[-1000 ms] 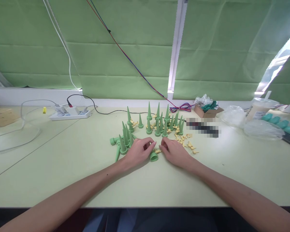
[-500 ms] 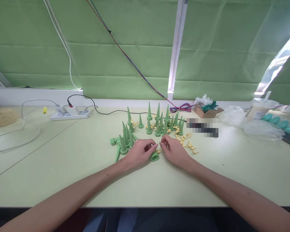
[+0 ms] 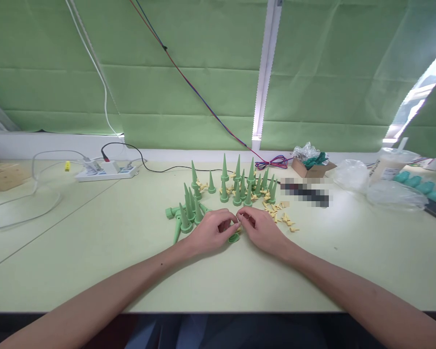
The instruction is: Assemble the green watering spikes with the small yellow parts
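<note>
In the middle of the table, my left hand (image 3: 215,229) is closed round a green cone-shaped spike (image 3: 233,238), whose hollow round end shows below the thumb. My right hand (image 3: 260,226) is pinched, its fingertips meeting those of the left; whatever lies between them is hidden. A bit of a yellow piece (image 3: 239,229) shows just above the spike's open end. Behind my hands stand several green spikes (image 3: 224,190), points up, with small yellow valve-like pieces among them. More yellow pieces (image 3: 286,220) lie loose to the right of my right hand.
Upright and lying green spikes (image 3: 186,220) stand close by my left forearm. A power strip (image 3: 107,172) with cables is at the back left. At the back right are a small cardboard box (image 3: 312,167), plastic bags (image 3: 350,173), a drink cup (image 3: 388,162) and teal objects (image 3: 425,186).
My right hand has moved slightly left and down, so the fingertips of both hands now meet. The spike's open end has tilted and shows less.
</note>
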`<action>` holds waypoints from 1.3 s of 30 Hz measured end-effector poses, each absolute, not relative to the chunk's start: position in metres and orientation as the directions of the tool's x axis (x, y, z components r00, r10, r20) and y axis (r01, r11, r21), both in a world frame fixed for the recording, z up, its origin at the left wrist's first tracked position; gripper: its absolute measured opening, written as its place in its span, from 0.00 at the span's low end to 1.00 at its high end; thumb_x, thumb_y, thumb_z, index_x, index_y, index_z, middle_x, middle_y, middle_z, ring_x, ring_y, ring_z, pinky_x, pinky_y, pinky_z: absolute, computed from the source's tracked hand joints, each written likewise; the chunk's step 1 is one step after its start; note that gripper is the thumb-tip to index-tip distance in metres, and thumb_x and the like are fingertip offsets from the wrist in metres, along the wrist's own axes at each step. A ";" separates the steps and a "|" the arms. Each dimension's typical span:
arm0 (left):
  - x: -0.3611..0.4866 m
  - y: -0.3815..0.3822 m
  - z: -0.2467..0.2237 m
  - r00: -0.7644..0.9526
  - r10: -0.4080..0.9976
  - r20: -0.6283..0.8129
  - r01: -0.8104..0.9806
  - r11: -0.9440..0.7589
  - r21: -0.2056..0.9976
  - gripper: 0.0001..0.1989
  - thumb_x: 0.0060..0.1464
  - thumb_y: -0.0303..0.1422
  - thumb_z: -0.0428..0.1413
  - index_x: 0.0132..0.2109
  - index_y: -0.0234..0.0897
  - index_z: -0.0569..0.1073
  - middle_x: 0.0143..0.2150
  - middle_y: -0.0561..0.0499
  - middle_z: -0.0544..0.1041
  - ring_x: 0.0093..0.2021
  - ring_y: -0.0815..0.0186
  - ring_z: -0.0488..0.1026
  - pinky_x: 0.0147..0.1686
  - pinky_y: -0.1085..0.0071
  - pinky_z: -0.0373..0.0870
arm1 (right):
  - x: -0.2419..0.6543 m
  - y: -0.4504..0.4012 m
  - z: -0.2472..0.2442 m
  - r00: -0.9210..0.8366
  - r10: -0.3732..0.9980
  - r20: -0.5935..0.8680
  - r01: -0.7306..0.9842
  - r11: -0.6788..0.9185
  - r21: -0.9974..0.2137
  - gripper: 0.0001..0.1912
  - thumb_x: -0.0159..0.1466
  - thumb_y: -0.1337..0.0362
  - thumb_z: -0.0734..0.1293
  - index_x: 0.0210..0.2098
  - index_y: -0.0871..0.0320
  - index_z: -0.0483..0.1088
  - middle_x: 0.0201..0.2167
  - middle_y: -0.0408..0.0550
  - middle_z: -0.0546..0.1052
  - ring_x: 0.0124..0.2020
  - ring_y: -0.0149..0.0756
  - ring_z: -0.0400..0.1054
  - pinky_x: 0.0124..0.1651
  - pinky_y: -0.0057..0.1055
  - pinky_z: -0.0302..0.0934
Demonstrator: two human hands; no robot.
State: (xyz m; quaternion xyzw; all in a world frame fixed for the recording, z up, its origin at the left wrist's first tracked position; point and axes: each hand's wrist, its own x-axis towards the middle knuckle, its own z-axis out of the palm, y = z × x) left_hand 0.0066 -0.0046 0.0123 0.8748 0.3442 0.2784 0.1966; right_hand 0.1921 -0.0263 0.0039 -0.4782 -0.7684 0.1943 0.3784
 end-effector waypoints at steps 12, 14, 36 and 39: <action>0.007 -0.005 0.013 0.612 0.703 0.362 0.477 -0.693 0.540 0.14 0.62 0.36 0.49 0.32 0.35 0.74 0.26 0.53 0.67 0.25 0.70 0.60 0.27 0.72 0.57 | 0.193 -0.026 0.003 -0.191 0.902 0.388 0.573 0.423 -0.702 0.11 0.68 0.60 0.60 0.30 0.56 0.66 0.22 0.41 0.71 0.24 0.32 0.62 0.28 0.29 0.54; 0.007 -0.004 0.012 0.604 0.712 0.358 0.475 -0.683 0.555 0.15 0.63 0.36 0.48 0.32 0.35 0.74 0.28 0.52 0.69 0.26 0.70 0.61 0.28 0.72 0.58 | 0.193 -0.025 0.003 -0.190 0.899 0.395 0.572 0.429 -0.699 0.12 0.68 0.59 0.60 0.29 0.56 0.66 0.22 0.41 0.71 0.24 0.32 0.62 0.28 0.29 0.54; 0.006 -0.002 0.012 0.525 0.744 0.413 0.483 -0.660 0.576 0.15 0.65 0.34 0.48 0.36 0.36 0.77 0.31 0.51 0.69 0.31 0.68 0.65 0.31 0.71 0.61 | 0.193 -0.024 0.003 -0.190 0.893 0.407 0.571 0.438 -0.694 0.14 0.70 0.57 0.58 0.32 0.56 0.67 0.24 0.42 0.71 0.24 0.32 0.61 0.29 0.29 0.53; 0.006 -0.001 0.011 0.514 0.754 0.410 0.491 -0.650 0.580 0.14 0.65 0.35 0.48 0.37 0.36 0.77 0.32 0.51 0.69 0.31 0.68 0.66 0.32 0.71 0.62 | 0.193 -0.025 0.002 -0.192 0.893 0.407 0.570 0.439 -0.695 0.14 0.70 0.57 0.59 0.32 0.56 0.68 0.24 0.42 0.71 0.24 0.32 0.61 0.29 0.29 0.53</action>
